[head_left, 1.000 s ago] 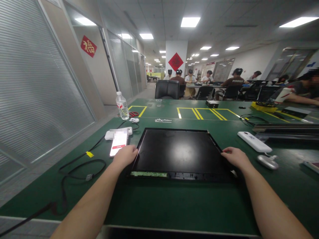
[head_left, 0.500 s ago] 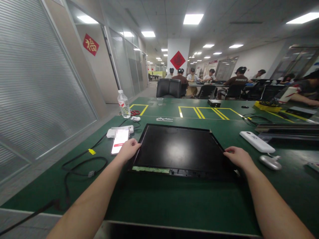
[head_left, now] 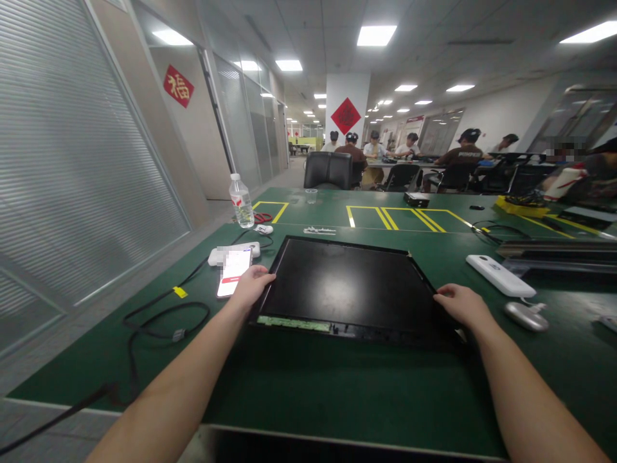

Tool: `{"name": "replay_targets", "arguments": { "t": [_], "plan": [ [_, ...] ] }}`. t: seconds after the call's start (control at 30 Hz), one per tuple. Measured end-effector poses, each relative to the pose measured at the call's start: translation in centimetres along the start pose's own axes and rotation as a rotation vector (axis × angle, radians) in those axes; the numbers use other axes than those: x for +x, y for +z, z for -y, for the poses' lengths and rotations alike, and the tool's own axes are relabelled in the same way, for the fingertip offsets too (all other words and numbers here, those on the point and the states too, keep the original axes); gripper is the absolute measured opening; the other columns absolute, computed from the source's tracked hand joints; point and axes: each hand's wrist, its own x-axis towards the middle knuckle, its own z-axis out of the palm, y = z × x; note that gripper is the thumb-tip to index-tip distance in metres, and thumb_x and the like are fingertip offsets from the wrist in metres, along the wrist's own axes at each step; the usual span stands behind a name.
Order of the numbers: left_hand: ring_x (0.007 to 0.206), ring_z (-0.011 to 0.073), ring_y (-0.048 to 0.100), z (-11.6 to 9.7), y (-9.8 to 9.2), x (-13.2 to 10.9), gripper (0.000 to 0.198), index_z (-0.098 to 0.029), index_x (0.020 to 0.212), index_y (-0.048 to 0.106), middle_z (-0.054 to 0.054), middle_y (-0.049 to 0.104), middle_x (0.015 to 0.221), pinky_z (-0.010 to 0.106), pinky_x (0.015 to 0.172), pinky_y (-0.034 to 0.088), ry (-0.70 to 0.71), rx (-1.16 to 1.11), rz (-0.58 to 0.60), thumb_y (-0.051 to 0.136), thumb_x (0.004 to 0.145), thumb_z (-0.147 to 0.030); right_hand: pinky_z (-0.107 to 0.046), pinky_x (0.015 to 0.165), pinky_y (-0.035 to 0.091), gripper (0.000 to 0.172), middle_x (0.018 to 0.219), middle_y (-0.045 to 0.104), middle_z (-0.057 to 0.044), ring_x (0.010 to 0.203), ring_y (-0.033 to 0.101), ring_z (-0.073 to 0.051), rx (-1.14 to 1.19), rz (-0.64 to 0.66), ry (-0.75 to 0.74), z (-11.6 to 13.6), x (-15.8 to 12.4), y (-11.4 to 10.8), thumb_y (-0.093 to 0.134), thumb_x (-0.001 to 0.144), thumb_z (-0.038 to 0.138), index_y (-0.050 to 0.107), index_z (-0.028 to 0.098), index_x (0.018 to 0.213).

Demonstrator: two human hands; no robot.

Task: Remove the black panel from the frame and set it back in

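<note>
A black flat screen panel (head_left: 347, 283), with a green circuit strip (head_left: 295, 323) along its near edge, lies face up in front of me. My left hand (head_left: 251, 287) is closed on its left edge, thumb on top. On the opposite side, my right hand (head_left: 461, 303) pinches the right edge, the fingertips partly hidden. The panel's left side looks slightly higher than its right. Just beyond my left hand is a phone (head_left: 235, 270) with a lit screen, leaning against a white power bank.
A water bottle (head_left: 241, 200) and red-handled scissors (head_left: 263, 218) stand at the far left of the green table (head_left: 357, 399). A black cable (head_left: 166, 308) loops at left. To the right are a white power bank (head_left: 499, 275), a mouse-like silver device (head_left: 526, 316) and dark frame strips (head_left: 559, 260). Several people sit farther back.
The panel's left side has risen slightly with my left hand, which has moved up a little. My right hand keeps its hold on the right edge. The view has shifted slightly.
</note>
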Motion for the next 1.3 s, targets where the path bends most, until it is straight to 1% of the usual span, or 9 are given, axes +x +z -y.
{"name": "replay_targets", "arguments": {
  "t": [0.2, 0.4, 0.6, 0.73, 0.87, 0.97, 1.1, 1.2, 1.3],
  "plan": [
    [0.055, 0.0154, 0.060, 0.1, -0.1, 0.3, 0.021, -0.022, 0.078, 0.057, -0.006, 0.060, 0.058, 0.024, 0.053, 0.043, -0.004, -0.013, 0.011, 0.074, 0.067, -0.017, -0.033, 0.069, 0.051, 0.028, 0.098, 0.076, -0.010, 0.088, 0.071, -0.027, 0.009, 0.013, -0.010, -0.2, 0.1, 0.2, 0.061, 0.082, 0.034, 0.077, 0.022, 0.102],
    [0.054, 0.0153, 0.060, 0.9, -0.4, 1.1, 0.021, -0.022, 0.079, 0.061, -0.004, 0.064, 0.060, 0.024, 0.052, 0.043, -0.018, -0.002, 0.017, 0.076, 0.065, -0.024, -0.034, 0.073, 0.051, 0.030, 0.103, 0.075, -0.010, 0.097, 0.070, -0.029, -0.012, 0.031, -0.016, -0.2, 0.0, 0.2, 0.060, 0.084, 0.033, 0.076, 0.021, 0.106],
    [0.048, 0.0153, 0.059, 1.2, -0.3, 1.6, 0.025, -0.022, 0.083, 0.062, -0.004, 0.065, 0.060, 0.024, 0.048, 0.044, -0.101, -0.095, 0.064, 0.078, 0.064, -0.027, -0.033, 0.072, 0.051, 0.030, 0.103, 0.075, -0.010, 0.094, 0.071, -0.027, -0.008, 0.017, -0.019, -0.1, -0.1, 0.2, 0.060, 0.084, 0.032, 0.076, 0.021, 0.106],
    [0.049, 0.0169, 0.063, 1.3, -0.4, 1.8, 0.028, -0.022, 0.085, 0.062, -0.003, 0.067, 0.062, 0.025, 0.047, 0.047, -0.139, -0.148, 0.097, 0.080, 0.063, -0.027, -0.033, 0.071, 0.051, 0.030, 0.102, 0.075, -0.010, 0.094, 0.071, -0.028, -0.016, 0.022, -0.017, -0.1, -0.1, 0.3, 0.060, 0.084, 0.033, 0.075, 0.021, 0.107],
    [0.050, 0.0182, 0.065, 1.2, -0.5, 1.6, 0.027, -0.021, 0.085, 0.064, -0.001, 0.069, 0.063, 0.025, 0.046, 0.049, -0.156, -0.174, 0.135, 0.080, 0.065, -0.029, -0.032, 0.068, 0.050, 0.027, 0.096, 0.076, -0.009, 0.090, 0.071, -0.027, -0.020, -0.008, -0.027, -0.2, 0.0, 0.3, 0.061, 0.083, 0.033, 0.076, 0.022, 0.102],
    [0.052, 0.0208, 0.068, 0.9, -0.3, 1.2, 0.024, -0.020, 0.086, 0.066, 0.001, 0.071, 0.064, 0.028, 0.048, 0.053, -0.173, -0.206, 0.170, 0.079, 0.068, -0.030, -0.032, 0.067, 0.051, 0.026, 0.094, 0.075, -0.008, 0.087, 0.071, -0.026, -0.011, -0.012, -0.035, -0.3, 0.0, 0.4, 0.060, 0.082, 0.032, 0.076, 0.022, 0.100],
    [0.054, 0.0246, 0.070, 0.3, 0.0, 0.2, 0.016, -0.019, 0.083, 0.070, 0.005, 0.071, 0.062, 0.033, 0.050, 0.058, -0.262, -0.324, 0.255, 0.075, 0.075, -0.032, -0.033, 0.069, 0.052, 0.024, 0.094, 0.076, -0.009, 0.087, 0.071, -0.027, -0.010, -0.040, -0.040, -0.4, 0.2, 0.6, 0.062, 0.080, 0.031, 0.076, 0.022, 0.098],
    [0.052, 0.0239, 0.069, 0.0, 0.2, -0.1, 0.014, -0.018, 0.082, 0.071, 0.006, 0.070, 0.060, 0.033, 0.051, 0.059, -0.326, -0.383, 0.289, 0.070, 0.081, -0.032, -0.033, 0.069, 0.052, 0.024, 0.094, 0.076, -0.009, 0.085, 0.071, -0.027, -0.005, -0.044, -0.038, -0.4, 0.3, 0.7, 0.063, 0.080, 0.032, 0.076, 0.022, 0.097],
    [0.050, 0.0211, 0.067, 0.2, 0.1, 0.3, 0.010, -0.019, 0.084, 0.068, 0.003, 0.068, 0.058, 0.030, 0.048, 0.056, -0.292, -0.360, 0.262, 0.072, 0.080, -0.027, -0.033, 0.070, 0.052, 0.025, 0.095, 0.075, -0.010, 0.086, 0.071, -0.027, -0.003, -0.034, -0.041, -0.4, 0.2, 0.8, 0.062, 0.080, 0.031, 0.076, 0.022, 0.098]
  ]
}}
